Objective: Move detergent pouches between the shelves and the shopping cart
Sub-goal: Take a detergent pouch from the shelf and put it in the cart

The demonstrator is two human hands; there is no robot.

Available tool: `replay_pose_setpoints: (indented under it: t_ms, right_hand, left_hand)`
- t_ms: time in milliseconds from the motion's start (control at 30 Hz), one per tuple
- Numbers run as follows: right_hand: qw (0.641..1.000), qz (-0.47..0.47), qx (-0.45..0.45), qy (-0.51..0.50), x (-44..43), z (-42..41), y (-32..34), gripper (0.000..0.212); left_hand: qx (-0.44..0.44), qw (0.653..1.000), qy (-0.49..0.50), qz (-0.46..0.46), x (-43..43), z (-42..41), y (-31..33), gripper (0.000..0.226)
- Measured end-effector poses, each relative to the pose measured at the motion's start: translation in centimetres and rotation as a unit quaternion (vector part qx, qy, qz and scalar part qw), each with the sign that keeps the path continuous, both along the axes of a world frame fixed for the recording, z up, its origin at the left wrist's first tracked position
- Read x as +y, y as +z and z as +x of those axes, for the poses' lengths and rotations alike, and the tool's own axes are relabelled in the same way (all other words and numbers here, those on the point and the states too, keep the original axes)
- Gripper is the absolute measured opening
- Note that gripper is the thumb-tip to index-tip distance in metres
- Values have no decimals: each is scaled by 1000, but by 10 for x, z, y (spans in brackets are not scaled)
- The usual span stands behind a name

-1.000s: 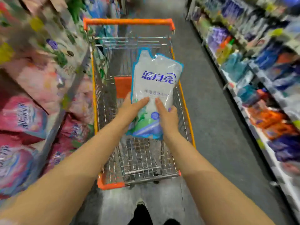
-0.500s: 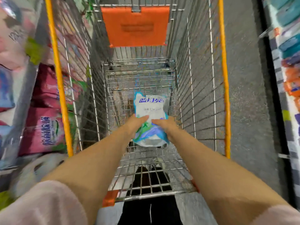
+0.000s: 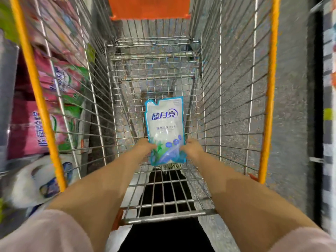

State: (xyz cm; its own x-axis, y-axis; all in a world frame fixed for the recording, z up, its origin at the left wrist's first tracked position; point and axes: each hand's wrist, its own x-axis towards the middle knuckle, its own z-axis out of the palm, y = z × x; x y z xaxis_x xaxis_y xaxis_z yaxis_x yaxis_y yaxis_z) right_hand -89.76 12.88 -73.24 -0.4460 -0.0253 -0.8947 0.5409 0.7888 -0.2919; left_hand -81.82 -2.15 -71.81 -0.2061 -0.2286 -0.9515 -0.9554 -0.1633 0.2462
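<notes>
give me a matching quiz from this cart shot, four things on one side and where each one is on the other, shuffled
1. pouch
2. orange flap
3. pink packs
4. right hand

a. far end of the cart
b. gripping the pouch's lower right edge
c. outside the cart's left side
d. low inside the cart basket

Pairs: 1-d, 2-a, 3-c, 4-b

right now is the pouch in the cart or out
In: the pouch is inside the cart, left hand and right hand gripping it.
</notes>
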Motion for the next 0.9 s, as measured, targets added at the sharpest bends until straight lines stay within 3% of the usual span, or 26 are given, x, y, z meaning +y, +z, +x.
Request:
replay_pose_setpoints:
  t_ms: [100,167,300,633,900]
  right_hand:
    - [1000,-4,4,-2,2,-3,9,20]
    - [999,-7,-8,40,0,-3,13,16]
    - [996,-10,-8,86,0,-5,19,30]
    - [987,-29,51,151,35,23,45,33]
    - [965,-182,108,155,45,76,130,26]
  left_hand:
    - [0,1000,-6,-4,2,3,10,12]
    - [16,1000,-1,-8,4,7,14,12]
    - [30,1000,-2,-4,10,18,22,23]
    - [125,992,11,-34,49,26,57,14]
    - [252,944,13,-213,89,66,150,9]
